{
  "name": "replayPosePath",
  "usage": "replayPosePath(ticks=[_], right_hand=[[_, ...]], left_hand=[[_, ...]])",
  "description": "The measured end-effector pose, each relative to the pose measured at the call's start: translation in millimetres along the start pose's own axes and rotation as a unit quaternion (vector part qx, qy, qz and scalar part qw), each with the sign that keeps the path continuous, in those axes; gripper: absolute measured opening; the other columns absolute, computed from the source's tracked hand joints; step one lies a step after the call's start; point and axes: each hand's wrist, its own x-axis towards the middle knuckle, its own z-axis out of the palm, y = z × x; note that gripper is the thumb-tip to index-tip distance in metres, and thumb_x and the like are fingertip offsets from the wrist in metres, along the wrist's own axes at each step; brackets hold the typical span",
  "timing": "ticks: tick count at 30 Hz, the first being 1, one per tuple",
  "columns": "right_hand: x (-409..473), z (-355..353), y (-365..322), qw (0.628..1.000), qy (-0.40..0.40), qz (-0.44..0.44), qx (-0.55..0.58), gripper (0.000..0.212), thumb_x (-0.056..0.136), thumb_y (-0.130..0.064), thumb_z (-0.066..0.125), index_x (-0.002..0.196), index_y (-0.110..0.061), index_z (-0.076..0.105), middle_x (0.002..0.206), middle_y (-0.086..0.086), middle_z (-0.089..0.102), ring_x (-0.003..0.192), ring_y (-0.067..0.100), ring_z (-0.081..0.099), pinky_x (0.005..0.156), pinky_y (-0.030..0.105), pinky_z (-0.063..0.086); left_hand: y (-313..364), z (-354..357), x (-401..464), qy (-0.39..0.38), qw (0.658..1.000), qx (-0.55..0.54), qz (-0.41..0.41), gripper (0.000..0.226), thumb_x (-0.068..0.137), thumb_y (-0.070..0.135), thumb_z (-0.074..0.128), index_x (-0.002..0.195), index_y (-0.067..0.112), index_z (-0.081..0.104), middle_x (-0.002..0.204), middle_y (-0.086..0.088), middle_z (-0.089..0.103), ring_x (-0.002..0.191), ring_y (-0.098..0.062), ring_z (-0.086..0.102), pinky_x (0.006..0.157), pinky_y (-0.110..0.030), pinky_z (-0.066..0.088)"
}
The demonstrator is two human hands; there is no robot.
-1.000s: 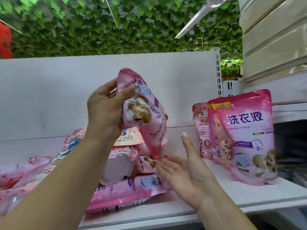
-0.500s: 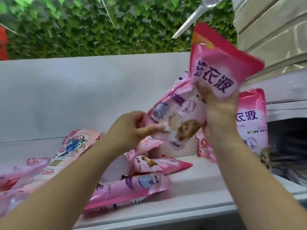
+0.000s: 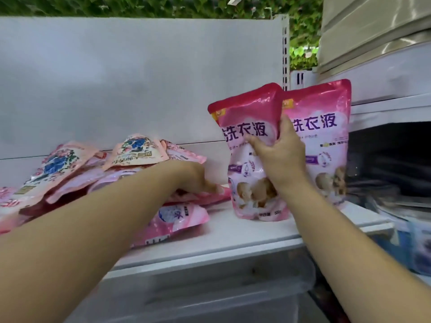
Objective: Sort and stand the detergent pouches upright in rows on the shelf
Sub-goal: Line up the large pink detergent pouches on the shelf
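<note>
Right hand (image 3: 278, 157) grips upright pouch (image 3: 250, 159) beside standing one (image 3: 324, 141) — left hand (image 3: 194, 180) flat, touching heap (image 3: 98, 173) — most unsorted

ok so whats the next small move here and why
Probably let the right hand release the pink pouch: it looks upright on the shelf beside the standing pouch, while the left hand already reaches into the pile of flat pouches.

Pink pouches (image 3: 253, 159) with red tops and purple lettering; peach pouches (image 3: 137, 149) with blue flowers; white shelf (image 3: 245, 231); green leaves (image 3: 163, 7).
</note>
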Motion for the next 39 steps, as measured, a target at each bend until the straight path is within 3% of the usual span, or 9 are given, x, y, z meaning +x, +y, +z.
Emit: replayPosePath(ticks=[5,11,14,16,21,26,28,32,39], right_hand=[[-1.8,-6.6,10.3,1.0,0.026,0.013,0.003,0.059,0.087,-0.027,0.062,0.137,-0.01,0.036,0.077,-0.02,0.048,0.063,-0.007,0.049,0.056,-0.002,0.04],[-20.1,-11.5,11.1,0.977,0.141,-0.111,-0.116,0.048,0.087,-0.026,0.06,0.123,0.004,0.049,0.077,-0.006,0.052,0.061,0.011,0.051,0.056,0.009,0.041],[-19.2,-12.3,13.4,0.974,0.156,-0.115,-0.118,0.05,0.087,-0.026,0.061,0.124,0.004,0.048,0.073,-0.005,0.052,0.058,0.013,0.052,0.054,0.006,0.038],[-20.6,-12.0,14.5,0.975,0.16,-0.114,-0.103,0.051,0.087,-0.028,0.061,0.125,0.004,0.048,0.075,-0.006,0.052,0.059,0.011,0.052,0.053,0.002,0.039],[-25.2,-12.3,17.6,0.975,0.175,-0.12,-0.071,0.048,0.086,-0.024,0.062,0.12,0.008,0.05,0.072,-0.018,0.045,0.055,-0.006,0.046,0.057,-0.007,0.038],[-27.8,-15.9,22.1,0.97,0.218,-0.106,0.032,0.03,0.083,-0.016,0.066,0.107,-0.013,0.05,0.071,-0.026,0.047,0.061,-0.019,0.054,0.059,-0.002,0.042],[-25.7,-15.9,17.1,0.97,0.209,-0.073,0.098,0.028,0.082,-0.02,0.066,0.097,-0.03,0.045,0.064,-0.023,0.054,0.063,-0.015,0.057,0.059,0.004,0.047],[-22.1,-9.1,11.1,0.986,0.12,-0.028,0.114,0.023,0.082,-0.024,0.064,0.087,-0.036,0.046,0.064,-0.011,0.055,0.053,-0.004,0.057,0.053,0.019,0.052],[18.0,27.6,-9.0,0.985,0.043,0.02,0.166,0.016,0.085,-0.029,0.062,0.082,-0.03,0.046,0.072,-0.008,0.054,0.053,-0.003,0.052,0.047,0.01,0.045]], left_hand=[[4.2,9.8,15.8,0.02,0.999,0.05,-0.01,0.055,0.092,0.051,0.041,0.114,0.004,0.058,0.117,-0.01,0.058,0.107,-0.027,0.054,0.084,-0.029,0.039],[-3.5,17.4,12.6,0.163,0.986,-0.029,0.016,0.038,0.091,0.044,0.048,0.096,0.012,0.068,0.064,0.0,0.047,0.073,-0.02,0.043,0.062,-0.025,0.027],[-4.1,15.2,11.3,0.228,0.966,-0.121,-0.001,0.044,0.089,0.043,0.053,0.056,0.014,0.056,0.052,-0.003,0.039,0.059,-0.021,0.041,0.051,-0.028,0.026],[-3.2,14.7,12.3,0.291,0.938,-0.188,0.0,0.05,0.09,0.036,0.055,0.047,0.014,0.045,0.047,-0.003,0.038,0.049,-0.019,0.037,0.046,-0.026,0.025],[-0.9,12.2,10.9,0.37,0.869,-0.329,-0.016,0.037,0.09,0.037,0.054,0.069,0.01,0.064,0.051,-0.002,0.047,0.048,-0.015,0.04,0.043,-0.02,0.027],[5.9,-4.8,2.9,0.322,0.629,-0.708,-0.019,0.028,0.088,0.03,0.06,0.066,0.013,0.062,0.042,0.003,0.059,0.036,-0.011,0.053,0.04,-0.018,0.043],[6.1,-19.0,-2.6,0.323,0.57,-0.756,-0.002,0.025,0.089,0.026,0.059,0.068,0.014,0.061,0.042,0.004,0.061,0.036,-0.01,0.056,0.038,-0.017,0.046],[-8.0,-42.6,-18.3,0.366,0.545,-0.753,0.039,0.023,0.089,0.022,0.058,0.07,0.01,0.061,0.045,0.003,0.063,0.038,-0.01,0.058,0.041,-0.019,0.049],[-68.7,-78.0,-40.4,0.501,0.546,-0.672,0.005,0.027,0.09,0.029,0.057,0.068,0.014,0.06,0.059,-0.001,0.064,0.054,-0.017,0.061,0.056,-0.026,0.052]])
